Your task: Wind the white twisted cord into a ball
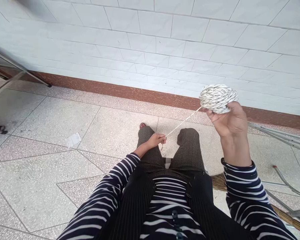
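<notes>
A thick ball of white rope with dark flecks (218, 98) is held up at the right by my right hand (230, 121), its fingers and thumb gripping it from below. One strand of the rope (183, 121) runs slanting down to the left, fairly straight, from the ball to my left hand (158, 140). My left fingers are pinched on that strand above my lap. A short loose end (162, 150) dangles under them.
A white tiled wall (155, 40) with a brown skirting rises in front of me. Metal legs (17, 66) stand at the left, and metal bars (287, 186) at the right near a straw broom (218, 182). A whitish scrap (73, 140) lies on the speckled floor.
</notes>
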The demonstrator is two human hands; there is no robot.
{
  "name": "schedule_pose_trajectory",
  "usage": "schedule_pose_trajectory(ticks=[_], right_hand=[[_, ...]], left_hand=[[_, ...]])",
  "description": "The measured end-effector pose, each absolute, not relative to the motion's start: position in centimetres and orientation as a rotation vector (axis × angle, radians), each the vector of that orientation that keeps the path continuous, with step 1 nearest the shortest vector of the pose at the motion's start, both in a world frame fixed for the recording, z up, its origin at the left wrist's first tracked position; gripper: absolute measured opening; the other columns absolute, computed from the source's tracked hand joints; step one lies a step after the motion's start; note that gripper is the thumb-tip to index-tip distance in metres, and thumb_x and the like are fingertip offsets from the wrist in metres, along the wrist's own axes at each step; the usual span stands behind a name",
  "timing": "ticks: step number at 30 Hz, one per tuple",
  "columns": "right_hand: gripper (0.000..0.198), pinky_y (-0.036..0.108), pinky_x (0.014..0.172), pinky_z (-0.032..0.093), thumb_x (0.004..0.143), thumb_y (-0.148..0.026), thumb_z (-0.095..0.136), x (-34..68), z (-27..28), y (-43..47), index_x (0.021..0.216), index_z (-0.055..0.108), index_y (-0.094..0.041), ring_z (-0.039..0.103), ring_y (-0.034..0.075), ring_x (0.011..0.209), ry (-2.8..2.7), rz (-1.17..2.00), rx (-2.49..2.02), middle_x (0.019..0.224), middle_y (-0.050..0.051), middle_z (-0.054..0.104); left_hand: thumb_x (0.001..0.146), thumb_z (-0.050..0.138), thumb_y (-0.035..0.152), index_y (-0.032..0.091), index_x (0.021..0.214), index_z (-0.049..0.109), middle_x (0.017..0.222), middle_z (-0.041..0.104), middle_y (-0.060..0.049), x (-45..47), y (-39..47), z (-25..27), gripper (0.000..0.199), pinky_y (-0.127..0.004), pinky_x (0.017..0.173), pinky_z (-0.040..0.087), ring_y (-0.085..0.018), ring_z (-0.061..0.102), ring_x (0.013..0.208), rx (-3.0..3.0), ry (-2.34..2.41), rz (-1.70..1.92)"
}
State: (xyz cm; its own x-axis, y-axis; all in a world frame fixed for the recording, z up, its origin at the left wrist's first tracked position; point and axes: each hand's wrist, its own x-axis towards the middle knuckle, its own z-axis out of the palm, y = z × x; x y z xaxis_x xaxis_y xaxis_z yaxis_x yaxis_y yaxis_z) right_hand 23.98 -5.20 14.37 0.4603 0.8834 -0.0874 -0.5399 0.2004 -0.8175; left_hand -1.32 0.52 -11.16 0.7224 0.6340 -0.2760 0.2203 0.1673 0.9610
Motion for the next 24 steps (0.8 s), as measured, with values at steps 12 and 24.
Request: schedule_pose_trajectory(ticks=[12,24], right_hand=[[0.043,0.031,0.056,0.056,0.064,-0.025,0.076,22.8,20.6,-6.3,0.104,0.066,-0.037,0.064,0.025,0.1,-0.776,1.01,-0.841,0.101,0.001,0.069],[0.043,0.034,0.065,0.063,0.06,-0.019,0.075,20.4,14.6,-4.1,0.101,0.064,-0.027,0.064,0.022,0.092,-0.774,1.191,-1.019,0.101,0.001,0.066]], left_hand=[[0.084,0.064,0.032,0.013,0.08,0.071,0.076,0.069,-0.003,-0.3,1.7,-12.8,0.021,-0.031,0.084,0.051,-0.018,0.064,0.08,1.728,0.931,0.127],[0.095,0.059,0.041,0.013,0.101,0.071,0.087,0.073,-0.007,4.7,1.1,1.0,0.032,-0.033,0.094,0.047,-0.017,0.067,0.09,1.461,0.529,0.704]])
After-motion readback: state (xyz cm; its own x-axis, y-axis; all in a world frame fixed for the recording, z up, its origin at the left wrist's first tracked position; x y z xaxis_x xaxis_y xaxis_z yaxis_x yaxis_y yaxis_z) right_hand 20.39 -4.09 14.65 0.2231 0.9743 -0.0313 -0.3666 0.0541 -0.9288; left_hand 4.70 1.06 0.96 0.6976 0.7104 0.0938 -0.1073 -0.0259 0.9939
